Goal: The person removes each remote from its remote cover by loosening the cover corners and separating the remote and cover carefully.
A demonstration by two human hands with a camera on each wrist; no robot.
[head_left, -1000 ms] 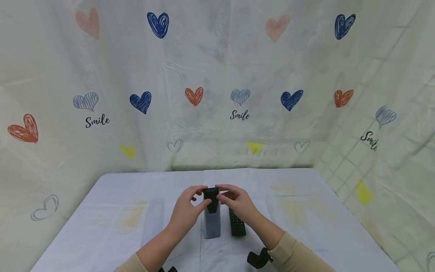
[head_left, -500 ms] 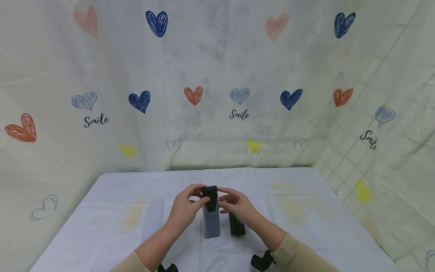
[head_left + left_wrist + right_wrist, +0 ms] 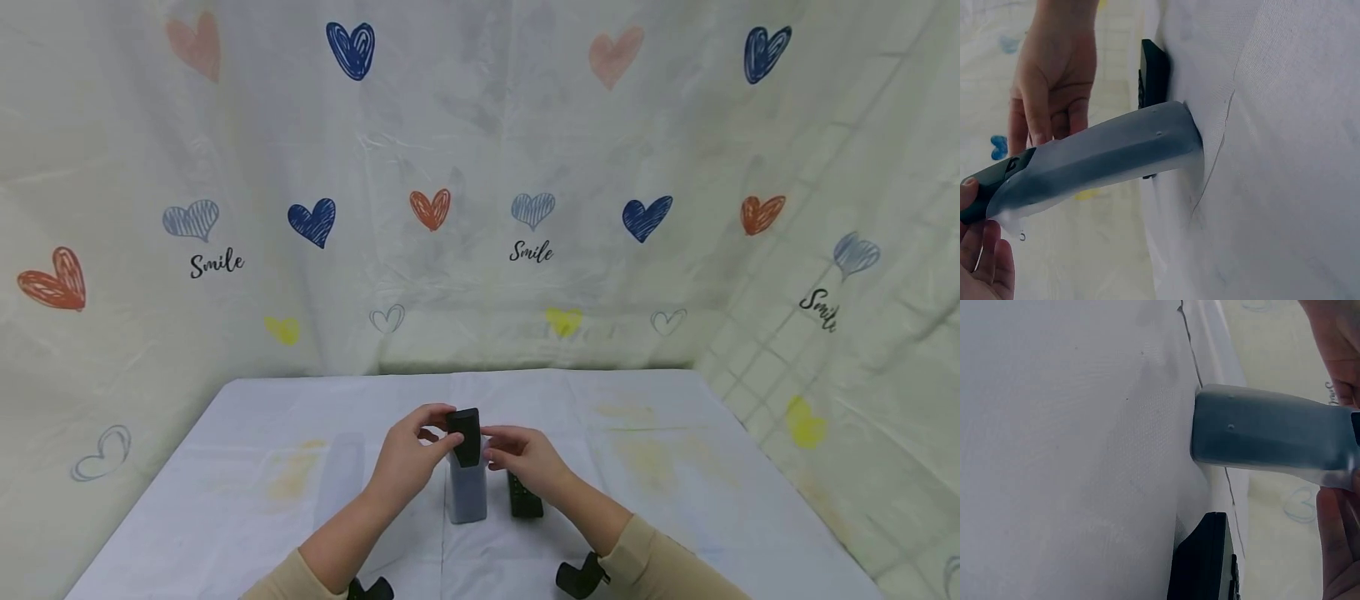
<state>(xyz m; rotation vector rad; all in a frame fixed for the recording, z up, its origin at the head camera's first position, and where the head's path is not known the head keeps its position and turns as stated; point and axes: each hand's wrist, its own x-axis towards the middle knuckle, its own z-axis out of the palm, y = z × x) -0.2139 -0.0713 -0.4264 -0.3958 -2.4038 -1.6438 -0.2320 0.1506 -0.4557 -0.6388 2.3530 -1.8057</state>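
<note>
A black remote control [image 3: 467,429] stands upright, its lower part inside a translucent silicone cover [image 3: 468,496]. Its dark top end sticks out of the cover, and the bottom is right at the tabletop. My left hand [image 3: 407,452] pinches that top end, thumb in front and fingers behind. On the other side, the fingers of my right hand [image 3: 528,460] pinch the cover's rim. The left wrist view shows the cover [image 3: 1110,150] slanting across, its mouth flared near my left fingers. A second black remote [image 3: 525,497] lies on the table to the right, partly behind my right hand.
White cloth spreads over the table [image 3: 615,500], with yellowish stains and a crease running near the cover. Behind it hangs a pale curtain [image 3: 465,283] printed with hearts. Black wrist cameras [image 3: 581,575] sit on both wrists.
My right hand has slid slightly down, its thumb leaving the front of the remote for the cover's right edge. The left hand keeps its hold, and the remote and cover stay nearly in place.
</note>
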